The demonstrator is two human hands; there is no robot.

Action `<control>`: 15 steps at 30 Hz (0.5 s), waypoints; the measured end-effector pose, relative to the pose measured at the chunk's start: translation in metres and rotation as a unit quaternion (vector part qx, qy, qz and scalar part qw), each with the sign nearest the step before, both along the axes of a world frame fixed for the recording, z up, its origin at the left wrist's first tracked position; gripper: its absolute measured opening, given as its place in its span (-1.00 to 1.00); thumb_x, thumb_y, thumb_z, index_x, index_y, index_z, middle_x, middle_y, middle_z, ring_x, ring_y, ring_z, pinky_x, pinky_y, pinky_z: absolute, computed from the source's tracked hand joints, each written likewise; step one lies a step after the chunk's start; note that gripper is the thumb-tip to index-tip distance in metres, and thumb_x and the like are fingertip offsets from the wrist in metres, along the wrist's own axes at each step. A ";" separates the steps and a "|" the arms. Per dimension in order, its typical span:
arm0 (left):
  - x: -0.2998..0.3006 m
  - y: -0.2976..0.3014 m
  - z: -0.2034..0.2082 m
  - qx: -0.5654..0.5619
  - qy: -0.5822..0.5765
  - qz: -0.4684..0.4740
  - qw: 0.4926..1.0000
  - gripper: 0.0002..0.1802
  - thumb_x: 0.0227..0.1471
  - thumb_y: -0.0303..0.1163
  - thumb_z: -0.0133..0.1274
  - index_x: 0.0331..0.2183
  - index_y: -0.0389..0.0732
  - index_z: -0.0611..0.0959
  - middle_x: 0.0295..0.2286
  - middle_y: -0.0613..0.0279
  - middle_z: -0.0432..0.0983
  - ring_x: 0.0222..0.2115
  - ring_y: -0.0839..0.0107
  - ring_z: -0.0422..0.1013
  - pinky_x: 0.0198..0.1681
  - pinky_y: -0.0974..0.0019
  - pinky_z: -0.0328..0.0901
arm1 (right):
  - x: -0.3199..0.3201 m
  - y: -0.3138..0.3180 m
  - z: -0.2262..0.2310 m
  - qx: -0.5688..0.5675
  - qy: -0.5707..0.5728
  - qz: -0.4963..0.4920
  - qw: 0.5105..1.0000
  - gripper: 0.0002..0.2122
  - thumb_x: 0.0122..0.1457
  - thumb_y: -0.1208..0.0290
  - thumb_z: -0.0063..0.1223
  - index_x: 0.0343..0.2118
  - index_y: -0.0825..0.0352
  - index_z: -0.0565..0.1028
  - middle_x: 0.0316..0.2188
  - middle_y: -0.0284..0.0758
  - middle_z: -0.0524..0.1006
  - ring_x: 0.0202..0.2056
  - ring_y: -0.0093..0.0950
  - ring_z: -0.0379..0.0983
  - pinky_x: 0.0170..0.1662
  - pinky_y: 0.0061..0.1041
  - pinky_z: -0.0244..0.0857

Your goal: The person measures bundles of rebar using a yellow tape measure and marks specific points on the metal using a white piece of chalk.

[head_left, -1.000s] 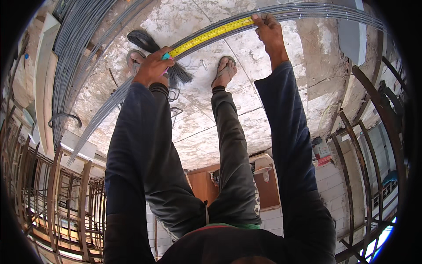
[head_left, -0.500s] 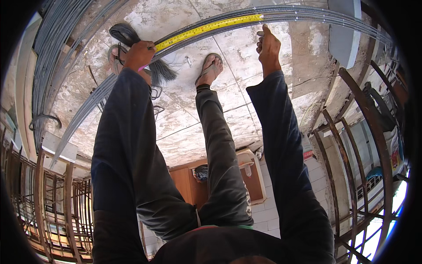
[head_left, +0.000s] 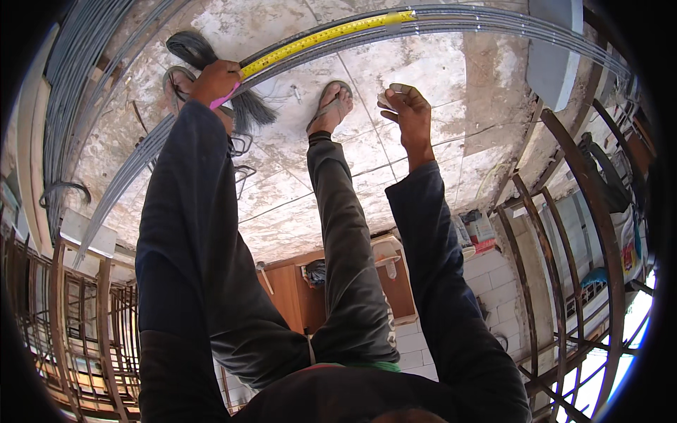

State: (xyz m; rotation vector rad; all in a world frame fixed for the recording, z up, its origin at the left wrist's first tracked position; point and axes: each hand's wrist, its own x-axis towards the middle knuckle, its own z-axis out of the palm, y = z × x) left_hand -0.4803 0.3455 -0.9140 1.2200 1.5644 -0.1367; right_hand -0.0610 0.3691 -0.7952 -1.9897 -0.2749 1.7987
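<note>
My left hand (head_left: pixel 216 81) is closed on the near end of a yellow tape measure (head_left: pixel 317 44), whose blade lies along a bundle of grey steel rods (head_left: pixel 465 21). A bit of pink shows beside that hand; I cannot tell what it belongs to. My right hand (head_left: pixel 410 116) is raised off the rods, thumb and fingers pinched on what looks like a small pale piece, mostly hidden. White marks show on the rods right of the tape. Under and beside my left hand lies a bunch of dark thin wire (head_left: pixel 252 111).
My sandalled feet (head_left: pixel 331 106) stand on stained floor tiles. More long rods (head_left: pixel 81 77) lie at the left, bent wire pieces (head_left: pixel 243 144) near my left foot. A grey board (head_left: pixel 556 53) lies under the rods at the far right. Brown bars (head_left: pixel 589 183) rise at the right.
My right hand has drawn back from the rods toward me and slightly left. The left hand stays on the tape; the whole view has shifted a little.
</note>
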 end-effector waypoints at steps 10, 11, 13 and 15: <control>0.006 0.013 -0.003 -0.035 -0.057 -0.053 0.996 -0.69 -0.01 -0.24 0.06 -0.25 -0.16 0.74 -0.32 -0.10 0.62 -0.25 -0.06 0.54 -0.11 0.06 0.40 | -0.039 0.052 -0.028 0.282 -0.315 0.333 0.843 -0.74 0.23 0.40 0.16 -0.06 0.38 0.58 -0.43 -0.19 0.68 -0.44 -0.45 0.65 -0.36 -0.48 0.47; 0.003 0.014 -0.006 -0.048 -0.051 -0.064 0.996 -0.68 -0.01 -0.23 0.06 -0.25 -0.15 0.74 -0.31 -0.10 0.62 -0.25 -0.06 0.54 -0.10 0.07 0.40 | -0.043 0.055 -0.034 0.283 -0.312 0.334 0.843 -0.74 0.23 0.40 0.16 -0.06 0.38 0.58 -0.43 -0.19 0.68 -0.44 -0.45 0.65 -0.36 -0.48 0.47; -0.008 -0.008 -0.022 -0.001 -0.043 -0.064 0.997 -0.67 -0.02 -0.22 0.07 -0.24 -0.14 0.74 -0.30 -0.09 0.62 -0.24 -0.06 0.54 -0.09 0.06 0.40 | -0.056 0.064 -0.041 0.328 -0.332 0.398 0.790 -0.80 0.21 0.40 0.17 -0.18 0.40 0.55 -0.46 -0.21 0.67 -0.45 -0.42 0.65 -0.39 -0.42 0.47; -0.007 -0.015 -0.026 0.048 -0.045 -0.070 0.995 -0.66 -0.02 -0.21 0.07 -0.23 -0.13 0.74 -0.30 -0.09 0.63 -0.23 -0.07 0.54 -0.08 0.06 0.40 | -0.069 0.072 -0.049 0.350 -0.330 0.394 0.784 -0.82 0.20 0.36 0.19 -0.33 0.39 0.50 -0.50 -0.20 0.65 -0.47 -0.32 0.64 -0.39 -0.36 0.47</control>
